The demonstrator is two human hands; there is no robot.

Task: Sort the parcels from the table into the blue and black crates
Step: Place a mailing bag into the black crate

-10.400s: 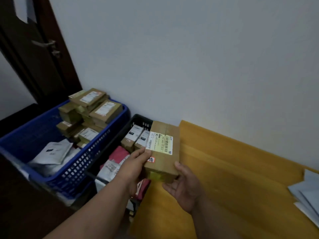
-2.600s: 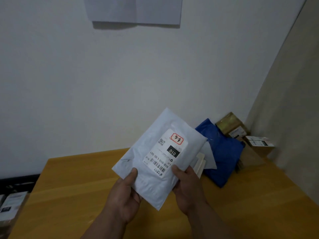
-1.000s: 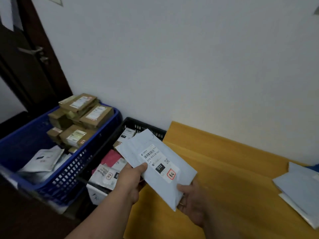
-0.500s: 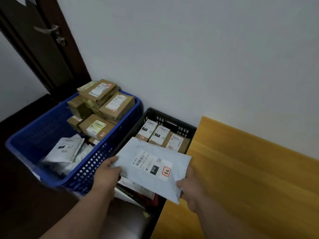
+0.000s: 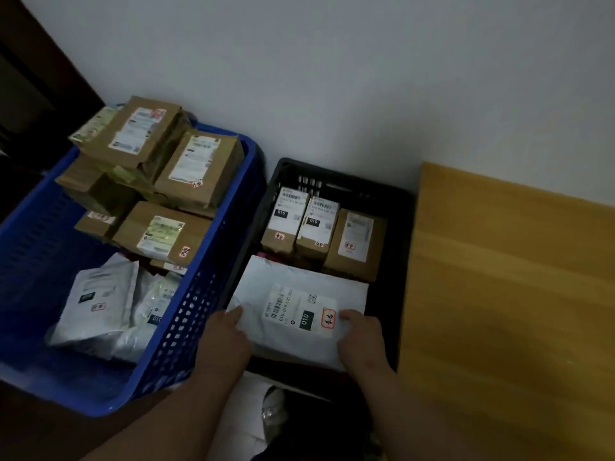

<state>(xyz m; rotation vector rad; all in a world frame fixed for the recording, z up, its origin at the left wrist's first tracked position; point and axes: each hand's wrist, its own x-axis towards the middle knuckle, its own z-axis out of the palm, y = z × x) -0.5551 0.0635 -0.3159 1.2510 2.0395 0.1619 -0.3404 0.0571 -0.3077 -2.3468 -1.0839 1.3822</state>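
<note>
A white mailer bag (image 5: 293, 294) with a "010" label lies flat inside the black crate (image 5: 404, 247), in front of three upright brown boxes (image 5: 321, 234). My left hand (image 5: 226, 341) holds the bag's near left edge, thumb on top. My right hand (image 5: 361, 341) pinches its near right corner by the red-framed sticker. The blue crate (image 5: 206, 294) stands to the left of the black one, holding stacked brown boxes (image 5: 159, 168) at the back and white bags (image 5: 100, 304) in front.
The wooden table (image 5: 506, 311) sits right of the black crate, against the white wall. A dark door (image 5: 36, 94) is at the far left. A shoe (image 5: 273, 410) shows on the floor below the crates.
Both hands have lowered the white bag from above the crates down into the black crate. The view has tilted down and closer to the crates.
</note>
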